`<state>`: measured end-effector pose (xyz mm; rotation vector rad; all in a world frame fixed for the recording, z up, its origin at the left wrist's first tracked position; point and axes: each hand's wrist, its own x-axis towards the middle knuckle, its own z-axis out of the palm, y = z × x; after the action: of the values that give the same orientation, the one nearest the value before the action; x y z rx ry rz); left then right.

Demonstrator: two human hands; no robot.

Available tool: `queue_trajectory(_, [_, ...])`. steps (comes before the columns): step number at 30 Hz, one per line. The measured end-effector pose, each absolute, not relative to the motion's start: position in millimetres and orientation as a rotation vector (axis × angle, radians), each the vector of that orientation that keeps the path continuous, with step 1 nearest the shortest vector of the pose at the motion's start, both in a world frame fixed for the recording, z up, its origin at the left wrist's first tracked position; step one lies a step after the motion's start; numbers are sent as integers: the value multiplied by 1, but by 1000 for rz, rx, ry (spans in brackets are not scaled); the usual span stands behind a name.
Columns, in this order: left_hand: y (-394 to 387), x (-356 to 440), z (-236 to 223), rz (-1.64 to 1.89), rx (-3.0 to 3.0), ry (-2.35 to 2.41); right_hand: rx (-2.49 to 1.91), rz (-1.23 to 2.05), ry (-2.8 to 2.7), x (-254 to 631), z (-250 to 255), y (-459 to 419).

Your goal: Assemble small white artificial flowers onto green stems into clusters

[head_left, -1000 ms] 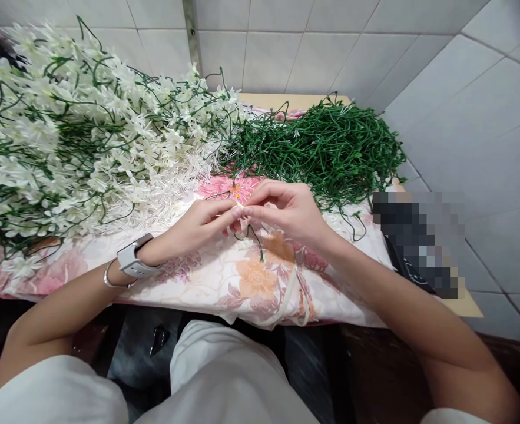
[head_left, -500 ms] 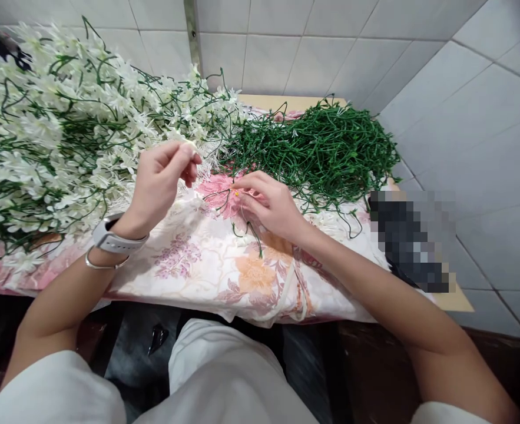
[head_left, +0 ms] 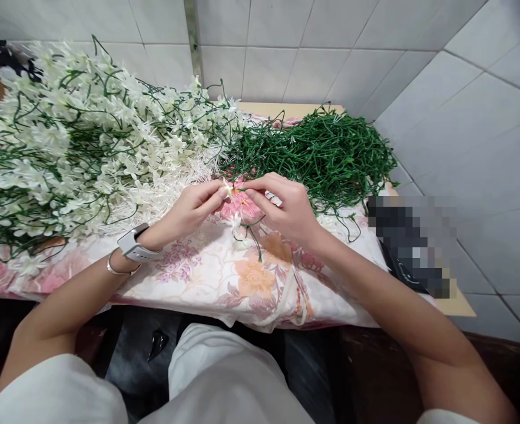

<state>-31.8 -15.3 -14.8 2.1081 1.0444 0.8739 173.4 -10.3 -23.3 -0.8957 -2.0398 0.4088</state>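
My left hand (head_left: 198,206) pinches a small white artificial flower (head_left: 228,188) between thumb and fingertips. Facing it, my right hand (head_left: 284,203) is closed on a thin green artificial stem (head_left: 242,189), whose tip meets the flower. Just below, a white blossom (head_left: 235,224) sits on a branch of green stem (head_left: 258,238) that hangs over the cloth. Whether the flower is seated on the stem tip is too small to tell. Left of my hands lies a loose heap of white petal pieces (head_left: 153,197).
A large pile of white flowers on green stems (head_left: 78,135) fills the left. Bare green stems (head_left: 330,153) are heaped at the back right. A floral cloth (head_left: 206,282) covers the table. A dark, blurred-out object (head_left: 407,247) lies at the right edge, near the tiled wall (head_left: 476,147).
My left hand has come right and down with the white flower to meet the stem in my right hand. A white blossom now shows on the branch below. The view has tilted slightly up.
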Motion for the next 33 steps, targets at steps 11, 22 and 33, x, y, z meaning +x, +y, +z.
queue_trajectory(11, [-17,-28,-18,794,2233,1026,-933,536,-2039,176,-22,-13])
queue_trajectory(22, [-14,-28,-25,686,2440,1021,-900,723,-2094,175,-32,-9])
queue_trajectory(33, [-3,-27,-56,506,2511,1039,-993,1012,-2067,173,-63,4])
